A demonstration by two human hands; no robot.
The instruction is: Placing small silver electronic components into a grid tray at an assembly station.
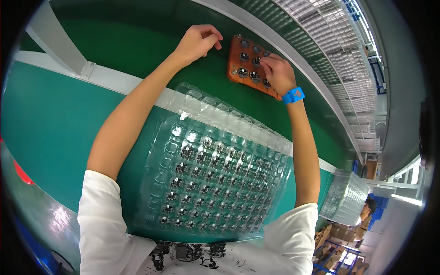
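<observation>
An orange block fixture (233,64) lies on the green belt at the far side, its round pockets holding small dark electronic parts (242,72). My right hand (280,75), wearing a blue wrist strap (293,95), reaches over the fixture's right side. Its thumb and fingers pinch at a small round electronic part in a middle pocket. Left of the fixture, my left hand (197,45) hovers above the belt with its fingers curled in; whatever they may hold is hidden. Close to my body is a clear plastic blister tray (172,146), many of its cells filled with similar dark parts.
The tray spans the teal bench (55,119) and a pale rail (114,82) along the belt. A grey post (59,41) stands at the left. More clear trays (346,195) are stacked at the right, with another person (366,211) behind them.
</observation>
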